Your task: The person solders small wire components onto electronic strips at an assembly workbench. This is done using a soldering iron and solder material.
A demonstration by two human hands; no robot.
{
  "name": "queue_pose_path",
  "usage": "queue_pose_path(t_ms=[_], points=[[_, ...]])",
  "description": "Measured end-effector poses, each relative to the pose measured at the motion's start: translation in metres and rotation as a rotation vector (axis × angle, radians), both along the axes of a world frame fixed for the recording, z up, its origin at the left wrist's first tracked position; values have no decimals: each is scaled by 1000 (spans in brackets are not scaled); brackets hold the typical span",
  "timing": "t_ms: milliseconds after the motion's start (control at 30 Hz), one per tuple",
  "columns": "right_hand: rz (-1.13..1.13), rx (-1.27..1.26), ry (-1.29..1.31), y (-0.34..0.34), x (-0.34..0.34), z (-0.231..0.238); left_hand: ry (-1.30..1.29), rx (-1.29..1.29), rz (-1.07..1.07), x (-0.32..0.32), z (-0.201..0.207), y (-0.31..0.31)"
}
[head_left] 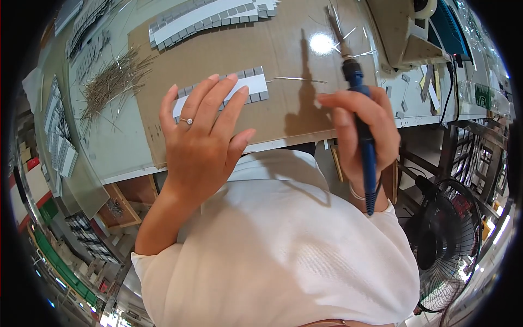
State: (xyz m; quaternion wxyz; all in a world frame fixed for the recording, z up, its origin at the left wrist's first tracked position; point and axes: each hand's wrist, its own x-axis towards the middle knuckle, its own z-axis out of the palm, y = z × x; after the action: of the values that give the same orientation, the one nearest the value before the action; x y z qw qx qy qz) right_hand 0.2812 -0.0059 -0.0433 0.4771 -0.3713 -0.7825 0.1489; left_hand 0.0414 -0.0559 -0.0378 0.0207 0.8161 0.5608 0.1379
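My left hand [200, 133], with a ring on one finger, lies flat with its fingers spread over a white strip edged with grey squares [257, 83]. The fingers cover much of that strip's middle. From the strip's right end a thin silvery wire [299, 79] runs out along the brown board [278, 117]. My right hand [381, 128] is closed around the blue handle of a soldering iron [365, 136], to the right of the wire. The iron stands raised, its metal end pointing to the far side, apart from the strip.
Stacked similar strips [212, 24] lie at the board's far edge. A heap of thin wires [114, 84] is on the left, with more grey-squared pieces [60, 131] beyond it. A beige device [397, 38] stands far right. Below the table's right side is a black fan [444, 245].
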Motion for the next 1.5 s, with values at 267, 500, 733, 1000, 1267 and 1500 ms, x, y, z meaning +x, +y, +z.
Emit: queue_pose_path(t_ms=[267,500,733,1000,1267,1500], points=[[-110,-162,161,-6,24,23,-44,-15,-20,-3,-3,7],[-113,-385,403,-22,24,43,-42,6,-39,-3,-7,10],[9,-383,478,-16,17,35,-42,28,-59,-3,-10,11],[97,-458,419,-11,15,35,-53,28,-62,-6,-13,9],[151,-513,319,-12,22,40,-67,45,-88,-4,-13,11],[194,-548,307,-9,15,34,-55,56,-76,-7,-18,10]])
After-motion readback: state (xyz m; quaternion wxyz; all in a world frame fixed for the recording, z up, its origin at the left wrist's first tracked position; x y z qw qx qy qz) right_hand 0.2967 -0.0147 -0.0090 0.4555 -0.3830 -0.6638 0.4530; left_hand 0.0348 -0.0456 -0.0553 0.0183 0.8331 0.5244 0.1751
